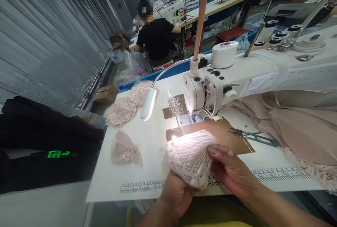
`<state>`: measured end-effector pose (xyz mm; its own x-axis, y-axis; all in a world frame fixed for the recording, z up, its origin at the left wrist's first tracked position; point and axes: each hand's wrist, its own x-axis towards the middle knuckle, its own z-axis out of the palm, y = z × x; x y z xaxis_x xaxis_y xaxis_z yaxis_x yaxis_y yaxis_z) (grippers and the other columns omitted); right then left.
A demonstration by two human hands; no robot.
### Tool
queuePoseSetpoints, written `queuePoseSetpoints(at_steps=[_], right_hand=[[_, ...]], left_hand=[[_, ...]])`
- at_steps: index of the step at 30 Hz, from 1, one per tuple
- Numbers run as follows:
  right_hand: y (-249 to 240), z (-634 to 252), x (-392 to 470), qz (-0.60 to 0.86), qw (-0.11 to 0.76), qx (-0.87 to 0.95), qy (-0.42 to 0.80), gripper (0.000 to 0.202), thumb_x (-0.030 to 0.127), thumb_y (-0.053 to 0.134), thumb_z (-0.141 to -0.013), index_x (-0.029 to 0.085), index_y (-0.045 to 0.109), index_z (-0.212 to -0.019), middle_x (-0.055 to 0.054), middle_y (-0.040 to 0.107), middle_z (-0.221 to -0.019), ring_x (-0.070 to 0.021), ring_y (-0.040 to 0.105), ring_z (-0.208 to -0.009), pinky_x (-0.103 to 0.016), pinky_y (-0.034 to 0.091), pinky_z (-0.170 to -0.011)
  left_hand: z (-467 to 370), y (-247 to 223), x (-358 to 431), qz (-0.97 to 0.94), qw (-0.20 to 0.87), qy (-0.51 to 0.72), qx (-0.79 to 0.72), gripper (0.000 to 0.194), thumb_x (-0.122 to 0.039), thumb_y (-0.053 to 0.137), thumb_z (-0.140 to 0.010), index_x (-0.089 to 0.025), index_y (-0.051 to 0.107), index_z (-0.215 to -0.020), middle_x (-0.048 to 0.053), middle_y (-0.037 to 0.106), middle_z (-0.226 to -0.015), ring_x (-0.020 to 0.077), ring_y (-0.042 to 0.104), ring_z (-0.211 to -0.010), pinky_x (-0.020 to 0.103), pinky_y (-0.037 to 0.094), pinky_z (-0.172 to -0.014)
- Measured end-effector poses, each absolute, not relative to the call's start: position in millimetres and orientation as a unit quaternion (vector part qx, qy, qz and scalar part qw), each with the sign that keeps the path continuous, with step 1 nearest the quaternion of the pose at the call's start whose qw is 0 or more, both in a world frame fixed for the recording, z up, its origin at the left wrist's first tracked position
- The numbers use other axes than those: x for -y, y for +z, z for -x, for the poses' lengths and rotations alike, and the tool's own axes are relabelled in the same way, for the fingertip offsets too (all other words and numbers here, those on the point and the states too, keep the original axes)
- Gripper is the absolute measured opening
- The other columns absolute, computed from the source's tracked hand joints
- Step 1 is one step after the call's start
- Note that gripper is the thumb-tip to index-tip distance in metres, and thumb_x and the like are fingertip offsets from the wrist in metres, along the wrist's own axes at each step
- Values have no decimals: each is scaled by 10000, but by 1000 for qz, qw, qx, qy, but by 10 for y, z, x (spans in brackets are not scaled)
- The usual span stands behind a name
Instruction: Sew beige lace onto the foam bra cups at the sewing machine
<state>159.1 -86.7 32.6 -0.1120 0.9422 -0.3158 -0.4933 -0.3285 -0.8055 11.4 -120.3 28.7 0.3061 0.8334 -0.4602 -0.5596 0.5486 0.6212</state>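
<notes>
A pale pink lace bra cup is held up above the front of the sewing table, lit brightly along its top. My left hand grips it from below, its fingers mostly hidden behind the lace. At the cup's right edge, my right hand pinches the fabric between thumb and fingers. Just beyond stands the sewing machine head, its needle area over a metal plate. Thread snips lie to the right of my right hand.
More lace cups are piled at the table's left, with a sheer piece nearer. A lamp bends over the table. Pink fabric covers the right side. A ruler strip runs along the front edge. A co-worker sits beyond.
</notes>
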Motion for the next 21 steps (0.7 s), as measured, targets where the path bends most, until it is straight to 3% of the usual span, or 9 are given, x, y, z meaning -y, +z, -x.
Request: queuePoseSetpoints(at_steps=[3, 5, 7, 10, 11, 14, 16, 18, 21], right_hand=[[389, -1720, 799, 444, 506, 276, 686, 348, 483, 800, -598, 178, 633, -601, -17, 581, -587, -145, 504, -559, -280, 454, -549], [427, -1775, 777, 432, 439, 358, 702, 353, 477, 777, -638, 172, 608, -582, -10, 557, -577, -129, 480, -545, -258, 422, -530], [468, -1773, 781, 396, 357, 456, 712, 332, 450, 763, -669, 166, 609, -594, -9, 561, -602, -126, 485, -569, -242, 405, -541], [507, -1713, 817, 341, 276, 509, 741, 279, 423, 739, -709, 166, 633, -684, -10, 597, -665, -126, 509, -600, -230, 397, -553], [504, -1701, 830, 327, 264, 499, 758, 277, 422, 732, -717, 166, 629, -700, -8, 600, -665, -123, 511, -591, -226, 392, -544], [447, -1734, 846, 304, 270, 426, 808, 310, 419, 761, -679, 162, 588, -670, 6, 574, -623, -104, 491, -543, -213, 365, -508], [409, -1794, 837, 303, 289, 380, 824, 344, 424, 789, -635, 159, 570, -641, 11, 558, -604, -98, 480, -531, -206, 348, -496], [411, -1838, 823, 304, 292, 383, 822, 340, 419, 791, -636, 159, 573, -636, 13, 555, -605, -94, 472, -537, -203, 340, -499], [483, -1817, 814, 288, 251, 453, 806, 278, 384, 751, -708, 165, 582, -681, 26, 539, -628, -77, 436, -545, -195, 326, -510]], left_hand=[[223, 370, 1292, -354, 827, 289, -328, 334, -342, 745, -714, -170, 593, -471, 49, 592, -563, 167, 559, -567, 297, 458, -603], [451, 471, 1315, -452, 805, 219, -316, 285, -394, 695, -769, -163, 671, -603, 101, 645, -699, 209, 600, -656, 330, 474, -655], [592, 573, 1299, -532, 698, 308, -368, 237, -394, 709, -754, -174, 707, -843, 119, 659, -877, 250, 612, -828, 359, 473, -795], [617, 631, 1237, -595, 546, 366, -462, 701, -300, 826, -617, -218, 557, -1259, 116, 541, -1251, 314, 483, -1156, 381, 352, -1023], [603, 614, 1216, -606, 545, 337, -471, 721, -256, 813, -625, -218, 533, -1289, 110, 531, -1267, 312, 484, -1154, 371, 361, -1015], [619, 496, 1175, -633, 598, 234, -432, 214, -160, 628, -754, -158, 692, -959, 66, 651, -896, 217, 592, -816, 284, 461, -760], [708, 436, 1159, -649, 563, 229, -458, 149, -145, 534, -801, -140, 676, -757, 40, 617, -719, 175, 558, -681, 255, 436, -656], [815, 443, 1148, -645, 492, 263, -522, 169, -163, 501, -838, -154, 670, -823, 54, 631, -808, 187, 567, -755, 271, 442, -709], [869, 555, 1143, -613, 505, 318, -517, 364, -291, 627, -815, -203, 601, -1167, 110, 558, -1220, 270, 512, -1099, 358, 402, -952]])
